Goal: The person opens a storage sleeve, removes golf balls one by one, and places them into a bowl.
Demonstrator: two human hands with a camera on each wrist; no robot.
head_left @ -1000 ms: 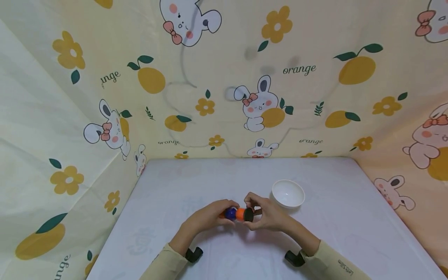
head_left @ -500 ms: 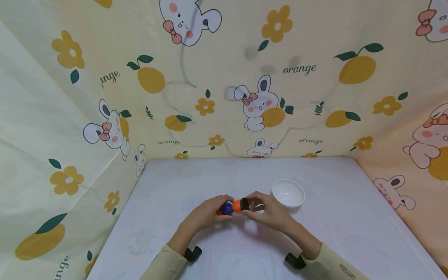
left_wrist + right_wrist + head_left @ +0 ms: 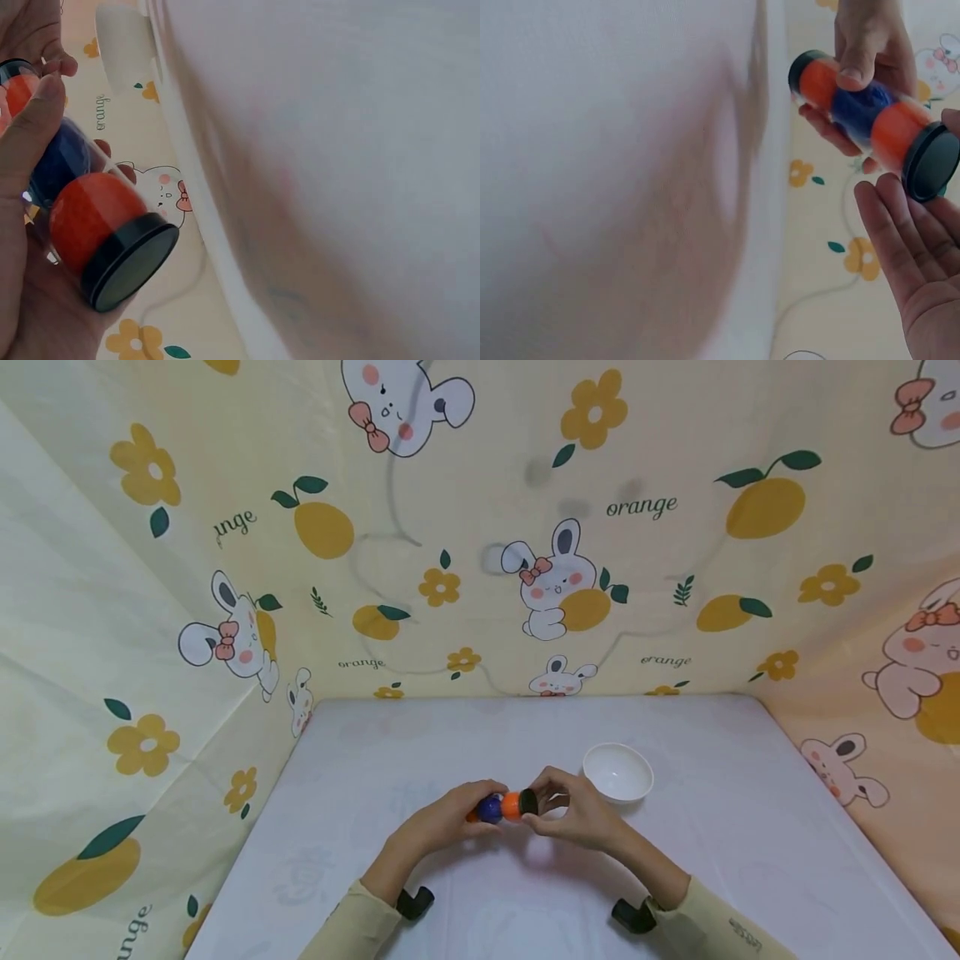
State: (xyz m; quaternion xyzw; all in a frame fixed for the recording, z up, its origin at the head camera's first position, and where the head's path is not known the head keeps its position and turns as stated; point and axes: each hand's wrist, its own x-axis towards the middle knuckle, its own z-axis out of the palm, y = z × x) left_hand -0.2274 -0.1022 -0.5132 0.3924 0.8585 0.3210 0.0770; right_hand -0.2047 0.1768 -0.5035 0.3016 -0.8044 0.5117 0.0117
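Held up off the table is a clear tube [image 3: 491, 810] with black end caps and orange and blue balls inside. My left hand [image 3: 442, 818] grips it around its left and middle part, the thumb lying across it in both wrist views. At the tube's other end, my right hand [image 3: 581, 814] holds the black cap [image 3: 932, 161] between thumb and fingertips, its fingers fairly straight below the cap. That cap is still on the tube. The opposite cap [image 3: 133, 261] shows fully in the left wrist view, but my left hand hides it in the head view.
A white bowl [image 3: 618, 772] stands on the white-covered table [image 3: 360, 743], just behind my right hand. Curtains [image 3: 450, 485] printed with rabbits and oranges rise behind the table and at both sides. A black wrist mount [image 3: 633, 916] sits under the right forearm.
Both hands and the tube have risen slightly away from me compared with a second ago. My right hand has shifted its fingers on the cap. The bowl stays put.
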